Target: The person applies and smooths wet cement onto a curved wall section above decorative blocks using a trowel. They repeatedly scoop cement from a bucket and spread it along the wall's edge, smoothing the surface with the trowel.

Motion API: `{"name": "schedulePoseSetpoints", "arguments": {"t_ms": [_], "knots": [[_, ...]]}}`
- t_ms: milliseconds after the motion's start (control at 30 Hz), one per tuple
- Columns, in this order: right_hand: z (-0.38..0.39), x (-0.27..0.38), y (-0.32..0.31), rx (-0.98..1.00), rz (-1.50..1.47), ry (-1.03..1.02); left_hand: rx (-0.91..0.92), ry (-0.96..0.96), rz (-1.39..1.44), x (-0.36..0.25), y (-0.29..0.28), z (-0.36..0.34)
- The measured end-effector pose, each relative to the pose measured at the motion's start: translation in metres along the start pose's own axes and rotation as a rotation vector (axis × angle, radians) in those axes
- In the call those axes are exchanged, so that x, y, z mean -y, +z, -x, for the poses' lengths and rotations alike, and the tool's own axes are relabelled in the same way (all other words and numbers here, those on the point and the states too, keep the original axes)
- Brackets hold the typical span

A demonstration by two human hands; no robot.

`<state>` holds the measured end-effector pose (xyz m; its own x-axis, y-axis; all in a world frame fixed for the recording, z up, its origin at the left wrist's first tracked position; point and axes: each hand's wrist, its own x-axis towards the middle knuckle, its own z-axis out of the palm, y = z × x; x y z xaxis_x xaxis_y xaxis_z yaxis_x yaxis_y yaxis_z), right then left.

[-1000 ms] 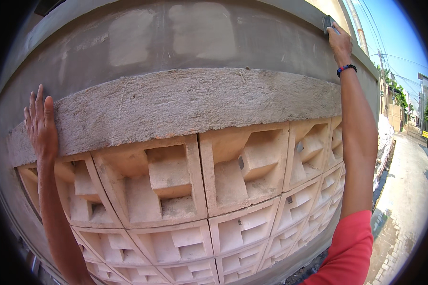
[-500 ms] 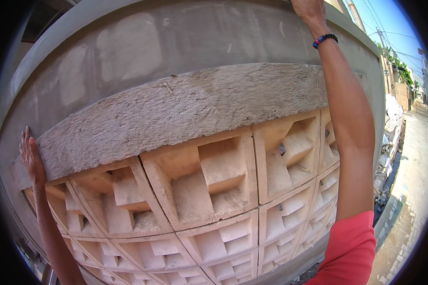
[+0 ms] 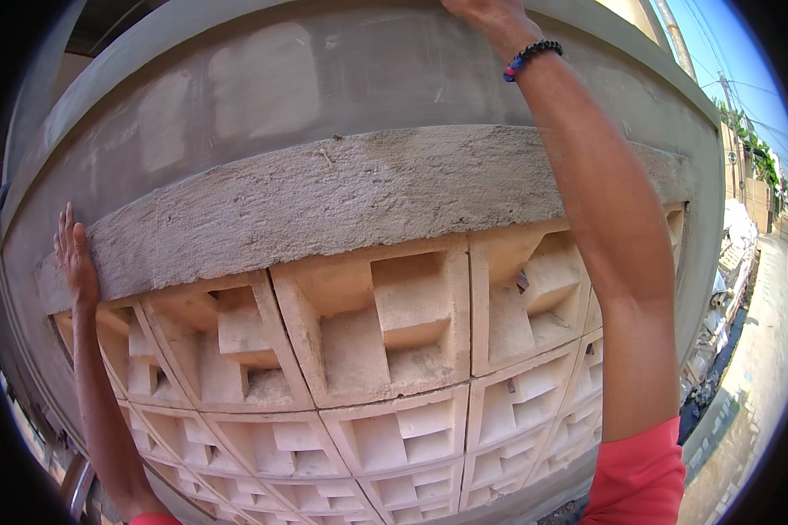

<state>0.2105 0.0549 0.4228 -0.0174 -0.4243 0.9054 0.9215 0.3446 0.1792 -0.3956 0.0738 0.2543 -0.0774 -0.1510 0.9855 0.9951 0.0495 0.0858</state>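
My left hand (image 3: 77,261) lies flat against the left end of a rough grey cement band (image 3: 341,188), fingers stretched upward and a little apart. Nothing is in it. My right arm reaches up across the wall, and my right hand (image 3: 496,19) is cut off by the top edge of the picture. Its fingers are out of sight, so whether they hold anything does not show. The hand is by the smoother grey plaster (image 3: 394,70) above the band. A beaded bracelet (image 3: 531,58) circles that wrist.
Beneath the band run rows of cream ventilation blocks (image 3: 341,346) with stepped openings. A raised plaster border (image 3: 105,83) curves over the wall. At right, pale sacks and rubble (image 3: 734,249) line a paved lane (image 3: 753,385), with a utility pole (image 3: 728,122) farther off.
My right hand has moved left along the top of the wall, its elbow bending more. My left hand stays against the band's left end. The whole view has shifted slightly.
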Motion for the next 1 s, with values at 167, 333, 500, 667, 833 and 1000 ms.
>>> {"name": "schedulePoseSetpoints", "arguments": {"t_ms": [167,333,500,667,833,1000], "knots": [[0.006,0.018,-0.005,0.09,-0.013,-0.134,-0.003,-0.007,-0.035,0.008,-0.004,-0.001],[0.011,-0.096,-0.058,0.116,0.069,0.222,-0.007,-0.043,-0.049,0.005,-0.006,0.003],[0.039,-0.195,-0.115,-0.168,-0.33,0.731,0.005,-0.068,-0.051,-0.011,0.004,0.003],[0.078,-0.136,-0.111,-0.232,-1.253,0.905,-0.004,-0.06,-0.051,-0.004,0.002,0.004],[0.083,-0.085,-0.084,-0.507,-1.428,1.028,0.021,-0.079,-0.091,-0.012,0.002,0.004],[0.072,-0.071,-0.069,-0.568,-1.399,1.06,0.035,-0.079,-0.11,-0.018,-0.001,0.007]]}}
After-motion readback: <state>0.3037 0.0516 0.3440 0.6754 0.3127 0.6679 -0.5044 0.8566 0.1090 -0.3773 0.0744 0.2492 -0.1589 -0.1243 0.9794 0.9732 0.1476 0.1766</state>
